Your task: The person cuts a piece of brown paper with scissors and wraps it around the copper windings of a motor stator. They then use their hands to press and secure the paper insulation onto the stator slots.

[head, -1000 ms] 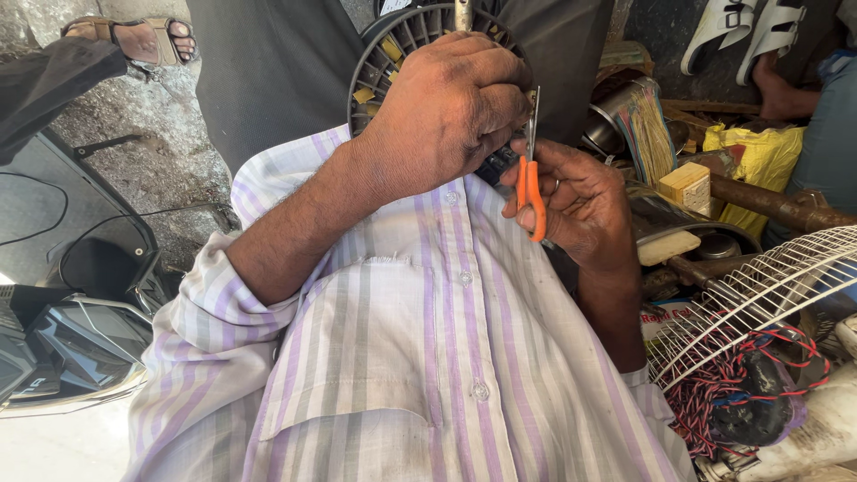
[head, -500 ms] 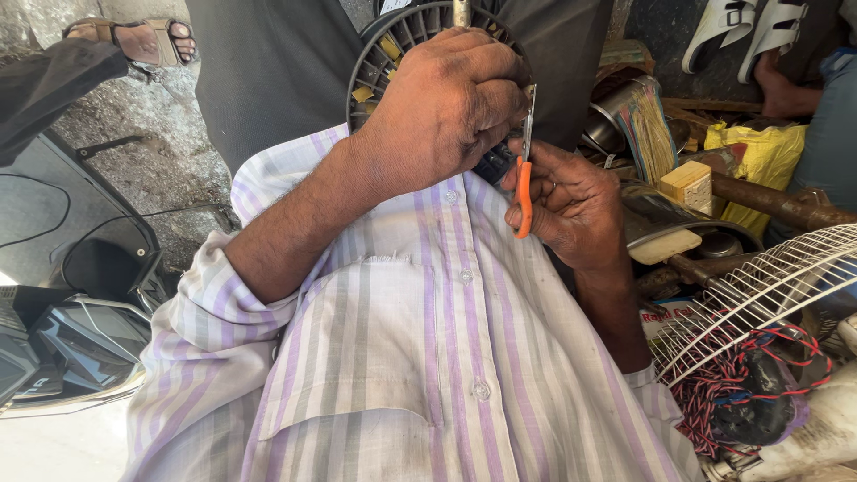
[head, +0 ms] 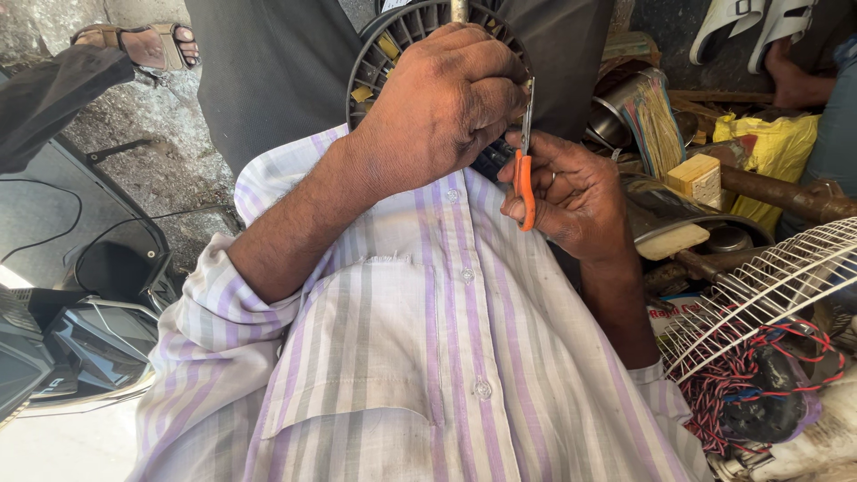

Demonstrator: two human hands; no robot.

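Since a moment ago the orange-handled scissors (head: 525, 174) have tipped from a slant to nearly upright, blades pointing far, while both hands have kept their places. The round black ribbed fan motor (head: 402, 40) sits at the far middle, pressed against the person's striped shirt (head: 428, 357) (one motor, largely covered). The left hand (head: 442, 107) lies over its face with fingers clenched on it. The right hand (head: 571, 196), just to the right, has its fingers grasping the scissors' single visible orange handle, the blades touching the motor's rim. One white wire fan guard (head: 768, 286) leans at the near right, above a tangle of red and black wires (head: 759, 384). One yellow bag (head: 768, 152) lies far right, with one small pale yellow box (head: 696, 178) beside it.
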